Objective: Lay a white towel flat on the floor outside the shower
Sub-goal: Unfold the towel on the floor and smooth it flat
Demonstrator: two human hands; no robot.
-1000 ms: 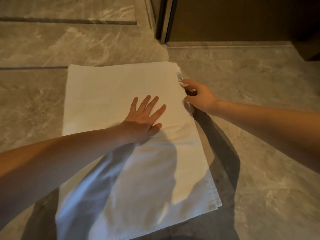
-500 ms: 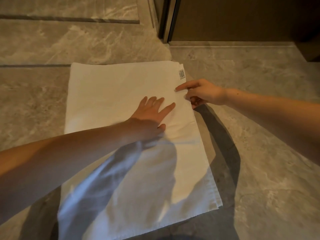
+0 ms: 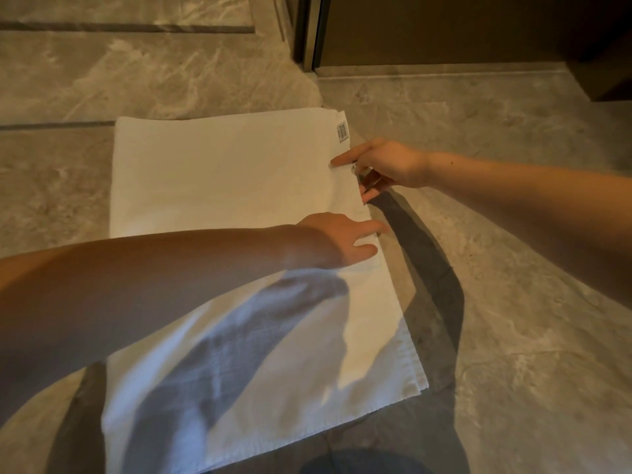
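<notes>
Two hands work the right edge of the white towel (image 3: pixel 219 186), which lies spread on the marble floor (image 3: pixel 496 285), its far edge near the door frame (image 3: pixel 309 32). A care label (image 3: pixel 343 131) sits at the towel's far right corner.

Left hand (image 3: pixel 345 241): open, palm down, fingers together, pressed on the towel at its right edge, about midway along. It grips nothing.

Right hand (image 3: pixel 383 165): just beyond the left hand along the same edge, short of the label. Index finger extended onto the cloth, other fingers curled at the hem. Whether it pinches the hem or only touches it, I cannot tell.

Risks, as judged:
- The right edge appears doubled, a second layer showing at the near right corner. If the towel is still folded, smoothing alone will not lay it out fully.
- Pulling the hem with the right hand while the left pins the cloth could raise a ridge between them.
- Dragging the left palm sideways could skew the whole towel away from the door frame on smooth tile.

Change from the earlier frames: the left hand, then near the towel's centre with fingers spread, is now at the right edge with fingers together. The right hand keeps its place near the label. The towel itself has not visibly shifted.
</notes>
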